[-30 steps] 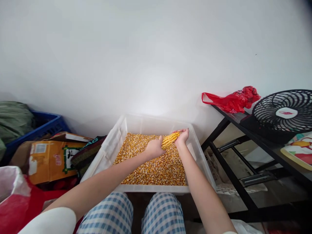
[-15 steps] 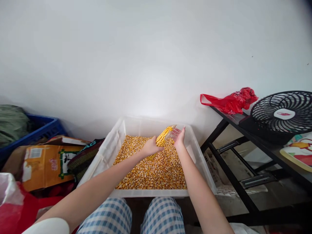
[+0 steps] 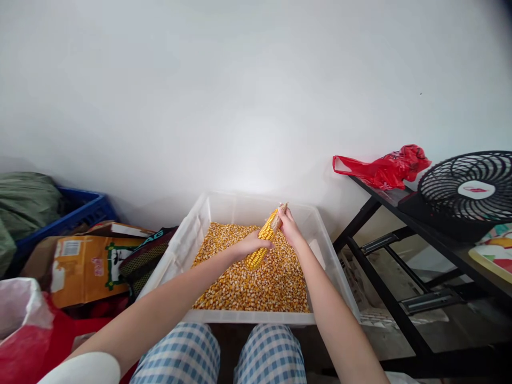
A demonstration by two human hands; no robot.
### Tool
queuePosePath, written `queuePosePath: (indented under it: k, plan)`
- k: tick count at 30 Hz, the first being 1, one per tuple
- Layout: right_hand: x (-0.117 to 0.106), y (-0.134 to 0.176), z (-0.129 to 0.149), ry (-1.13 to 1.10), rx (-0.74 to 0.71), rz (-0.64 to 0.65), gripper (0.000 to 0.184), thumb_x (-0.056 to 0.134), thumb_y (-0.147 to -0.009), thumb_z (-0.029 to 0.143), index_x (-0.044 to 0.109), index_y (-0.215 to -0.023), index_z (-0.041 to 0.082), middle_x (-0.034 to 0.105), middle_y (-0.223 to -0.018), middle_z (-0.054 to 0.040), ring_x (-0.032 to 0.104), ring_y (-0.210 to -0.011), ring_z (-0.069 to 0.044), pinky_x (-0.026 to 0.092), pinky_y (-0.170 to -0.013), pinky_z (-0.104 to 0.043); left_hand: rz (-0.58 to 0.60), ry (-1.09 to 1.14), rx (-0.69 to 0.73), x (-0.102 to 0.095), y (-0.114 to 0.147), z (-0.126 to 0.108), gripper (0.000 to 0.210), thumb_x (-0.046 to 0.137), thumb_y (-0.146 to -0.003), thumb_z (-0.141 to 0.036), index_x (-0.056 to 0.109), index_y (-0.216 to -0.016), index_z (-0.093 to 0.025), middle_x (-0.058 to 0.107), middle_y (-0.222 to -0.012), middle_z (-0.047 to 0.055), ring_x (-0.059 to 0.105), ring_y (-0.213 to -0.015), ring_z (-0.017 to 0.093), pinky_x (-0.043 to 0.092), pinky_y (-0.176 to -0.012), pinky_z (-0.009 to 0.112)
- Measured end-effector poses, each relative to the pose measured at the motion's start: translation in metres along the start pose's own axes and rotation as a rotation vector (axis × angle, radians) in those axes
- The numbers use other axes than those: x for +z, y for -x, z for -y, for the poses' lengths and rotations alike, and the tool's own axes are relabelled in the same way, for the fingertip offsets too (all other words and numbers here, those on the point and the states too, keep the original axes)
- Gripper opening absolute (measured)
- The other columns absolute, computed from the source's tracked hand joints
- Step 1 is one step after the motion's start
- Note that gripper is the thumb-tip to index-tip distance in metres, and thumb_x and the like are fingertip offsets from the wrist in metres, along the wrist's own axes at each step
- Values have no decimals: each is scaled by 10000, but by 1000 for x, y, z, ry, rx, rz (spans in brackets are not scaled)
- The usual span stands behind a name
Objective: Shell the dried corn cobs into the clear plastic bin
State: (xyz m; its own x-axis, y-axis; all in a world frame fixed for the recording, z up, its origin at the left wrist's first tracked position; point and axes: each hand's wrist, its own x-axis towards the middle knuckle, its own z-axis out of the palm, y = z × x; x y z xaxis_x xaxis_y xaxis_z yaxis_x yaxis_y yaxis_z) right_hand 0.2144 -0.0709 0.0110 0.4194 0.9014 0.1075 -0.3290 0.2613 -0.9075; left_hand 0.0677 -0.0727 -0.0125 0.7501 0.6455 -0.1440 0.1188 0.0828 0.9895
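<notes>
A yellow corn cob (image 3: 267, 230) is held slantwise over the bin, its pointed end up and to the right. My left hand (image 3: 251, 244) wraps round its middle, and the thick lower end pokes out beneath. At the upper end, my right hand (image 3: 289, 225) grips the cob, with fingers and thumb along a strip stripped of kernels. Loose corn kernels (image 3: 252, 290) cover the floor of a translucent plastic bin (image 3: 180, 248) below both hands.
At the left are a blue crate (image 3: 80, 210), an orange cardboard box (image 3: 78, 269), a mesh bag (image 3: 150, 256) and a red-and-white bag (image 3: 28, 325). A black rack (image 3: 394, 277) on the right holds a red plastic bag (image 3: 386, 168) and a fan (image 3: 468, 189). A white wall rises behind.
My right hand has moved from open beside the cob to closed on its upper end. The cob has tilted steeper, showing more of its lower end and a bare strip.
</notes>
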Motion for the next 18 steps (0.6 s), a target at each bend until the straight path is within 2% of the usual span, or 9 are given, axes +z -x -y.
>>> queuePosePath:
  k: [3, 4, 7, 9, 12, 15, 18]
  plan:
    - [1, -1, 7, -92, 131, 211, 119, 474, -766, 282, 510, -845, 201, 609, -717, 15, 596, -658, -135, 477, -614, -278, 0, 30, -4, -2, 0, -3, 323, 586, -645, -274, 482, -923, -147, 554, -680, 1, 547, -565, 119, 469, -537, 258]
    - [1, -2, 7, -119, 150, 235, 159, 448, -780, 321, 511, -863, 200, 611, -713, 6, 597, -647, -142, 479, -601, -286, -13, 20, 16, -2, -1, -3, 326, 595, -636, -269, 483, -917, -148, 553, -690, -1, 544, -570, 117, 468, -537, 254]
    - [-1, -6, 0, -145, 124, 188, 245, 450, -782, 402, 497, -936, 217, 610, -693, 7, 599, -616, -152, 483, -586, -303, -58, -35, 87, -3, -2, -2, 355, 627, -595, -239, 487, -908, -147, 548, -701, -12, 534, -585, 113, 461, -530, 237]
    - [-3, -8, -6, -135, 99, 163, 255, 511, -756, 385, 483, -960, 234, 613, -693, 18, 602, -615, -151, 487, -611, -311, -50, -40, 92, -3, -2, -1, 356, 631, -587, -226, 483, -901, -147, 547, -687, -17, 531, -581, 114, 457, -523, 234]
    - [-6, -7, -9, -144, 103, 229, 271, 571, -720, 313, 475, -966, 252, 624, -748, 23, 610, -672, -148, 488, -674, -316, 29, 38, 35, -4, 0, 0, 314, 610, -613, -242, 474, -879, -146, 542, -642, -16, 527, -539, 113, 457, -511, 247]
    - [-5, -4, 0, -177, 107, 313, 301, 582, -701, 264, 472, -980, 273, 628, -879, 22, 611, -759, -147, 484, -716, -316, 61, 82, 19, -4, 1, -2, 317, 599, -633, -277, 471, -890, -142, 548, -646, -4, 528, -522, 116, 457, -512, 260]
    - [-3, -3, 6, -176, 125, 302, 260, 533, -729, 354, 478, -967, 265, 625, -914, 7, 611, -779, -163, 493, -696, -338, -35, -62, 74, -6, -4, -2, 367, 612, -619, -308, 482, -919, -141, 570, -712, 12, 548, -583, 135, 459, -546, 263]
